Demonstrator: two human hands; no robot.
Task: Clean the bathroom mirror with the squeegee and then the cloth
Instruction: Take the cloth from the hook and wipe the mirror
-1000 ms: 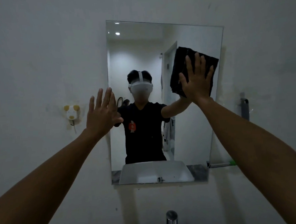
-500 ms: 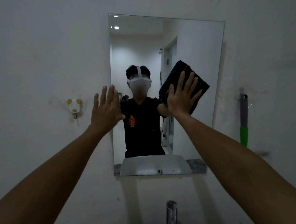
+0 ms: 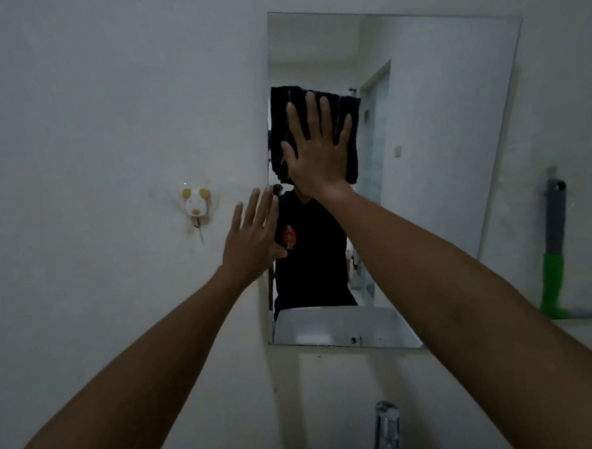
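Head camera view looks up at a frameless rectangular wall mirror point(image 3: 438, 148), and against its left part lies a folded black cloth point(image 3: 350, 142), pressed flat to the glass. Over the cloth the right hand point(image 3: 315, 154) is spread, fingers straight and apart, palm on the fabric; it presses rather than clutches, and the cloth's top edge and right side show beyond the fingertips. The cloth's left edge lies about level with the mirror's left edge.

Below and to the left, the left hand point(image 3: 254, 236) is raised with its fingers straight and close together, holding nothing. It sits at the mirror's left edge, with the fingertips near the glass; whether it touches the wall or the glass cannot be told.

In the glass a reflected person in a black T-shirt with a small red emblem appears behind the arm, along with a pale doorway and the white rim of a basin at the bottom.

Right of the mirror, a squeegee with a grey and green handle point(image 3: 553, 255) hangs on the white wall point(image 3: 93, 114), well apart from both hands. Left of the mirror a small white and yellow animal-shaped hook point(image 3: 195, 203) is stuck to the wall. A chrome tap point(image 3: 387, 429) rises at the bottom edge.
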